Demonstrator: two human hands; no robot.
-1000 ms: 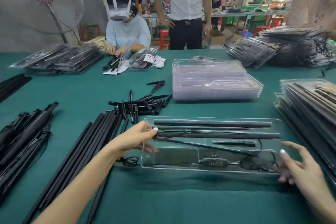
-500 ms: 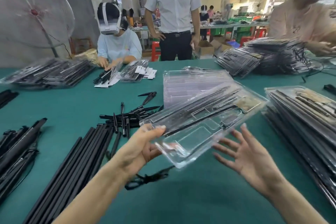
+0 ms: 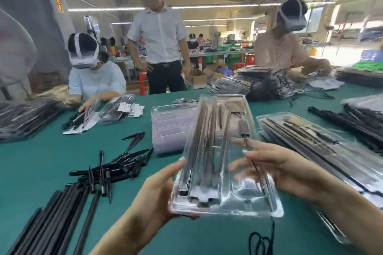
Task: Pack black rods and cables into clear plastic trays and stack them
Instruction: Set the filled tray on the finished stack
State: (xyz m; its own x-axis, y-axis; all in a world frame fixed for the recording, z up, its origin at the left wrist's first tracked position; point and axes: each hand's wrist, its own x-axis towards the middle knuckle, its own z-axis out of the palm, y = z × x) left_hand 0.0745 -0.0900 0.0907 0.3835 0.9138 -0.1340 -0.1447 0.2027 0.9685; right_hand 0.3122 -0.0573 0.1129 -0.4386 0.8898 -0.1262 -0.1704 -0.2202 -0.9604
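Now: tray held lengthwise at centre frame

Lower left, loose black rods (image 3: pixel 47 223) lie on the table (image 3: pixel 31 163). Left hand (image 3: pixel 157 194) grips the filled tray (image 3: pixel 219 159) by its near-left edge; right hand (image 3: pixel 275 167) cups the right side, fingers spread. Half a second ago the tray lay diagonal, the right hand off it.

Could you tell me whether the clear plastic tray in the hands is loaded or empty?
Loaded: black rods lie along the clear plastic tray.
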